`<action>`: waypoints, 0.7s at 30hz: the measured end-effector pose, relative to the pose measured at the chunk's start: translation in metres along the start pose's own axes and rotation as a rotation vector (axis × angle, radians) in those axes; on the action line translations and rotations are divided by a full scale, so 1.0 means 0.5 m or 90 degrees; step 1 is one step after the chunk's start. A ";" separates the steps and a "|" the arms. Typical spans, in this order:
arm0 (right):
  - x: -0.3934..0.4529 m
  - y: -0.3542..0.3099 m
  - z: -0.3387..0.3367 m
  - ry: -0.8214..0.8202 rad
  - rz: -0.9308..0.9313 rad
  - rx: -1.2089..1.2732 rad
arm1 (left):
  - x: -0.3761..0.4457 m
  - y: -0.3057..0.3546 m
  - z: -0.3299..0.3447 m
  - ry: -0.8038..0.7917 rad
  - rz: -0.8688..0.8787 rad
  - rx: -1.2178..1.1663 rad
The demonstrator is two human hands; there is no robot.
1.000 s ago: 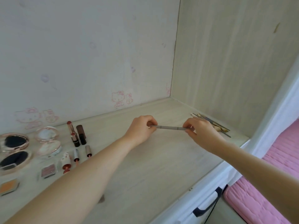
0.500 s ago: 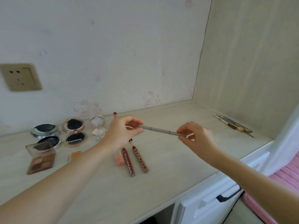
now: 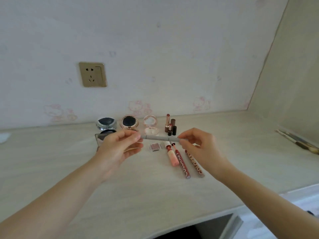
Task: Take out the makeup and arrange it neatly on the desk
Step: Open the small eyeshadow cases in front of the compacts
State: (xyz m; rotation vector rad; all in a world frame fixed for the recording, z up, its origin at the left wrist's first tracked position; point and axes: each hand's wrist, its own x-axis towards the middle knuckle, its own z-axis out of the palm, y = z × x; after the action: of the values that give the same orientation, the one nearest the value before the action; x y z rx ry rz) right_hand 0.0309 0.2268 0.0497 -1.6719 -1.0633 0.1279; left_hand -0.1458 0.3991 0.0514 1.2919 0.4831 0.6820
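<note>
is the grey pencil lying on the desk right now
No, the grey pencil is held up above the desk, pinched at one end by the left hand and at the other by the right hand.

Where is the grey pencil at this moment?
In the head view, the grey pencil is centre frame above the desk, level, pinched between the left hand and right hand, in front of the lipsticks.

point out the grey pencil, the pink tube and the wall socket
grey pencil (image 3: 159, 138): head view, middle of the shaft between the two hands
pink tube (image 3: 172, 156): head view, pale pink body lying on the desk
wall socket (image 3: 92, 74): head view, centre of the gold faceplate
</note>
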 end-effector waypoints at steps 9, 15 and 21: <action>0.004 -0.025 0.141 -0.051 0.064 0.073 | -0.039 -0.015 -0.098 0.095 -0.017 -0.074; 0.016 -0.031 0.187 -0.043 0.084 0.154 | -0.055 -0.035 -0.130 0.106 0.022 0.032; 0.000 -0.014 0.203 -0.066 0.078 0.164 | -0.054 -0.032 -0.135 0.151 0.136 0.139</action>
State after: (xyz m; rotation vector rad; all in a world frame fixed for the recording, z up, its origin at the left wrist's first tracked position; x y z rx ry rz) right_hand -0.0306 0.3001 0.0152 -1.5081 -0.9761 0.4184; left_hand -0.2076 0.4260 0.0195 1.4894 0.6305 0.9903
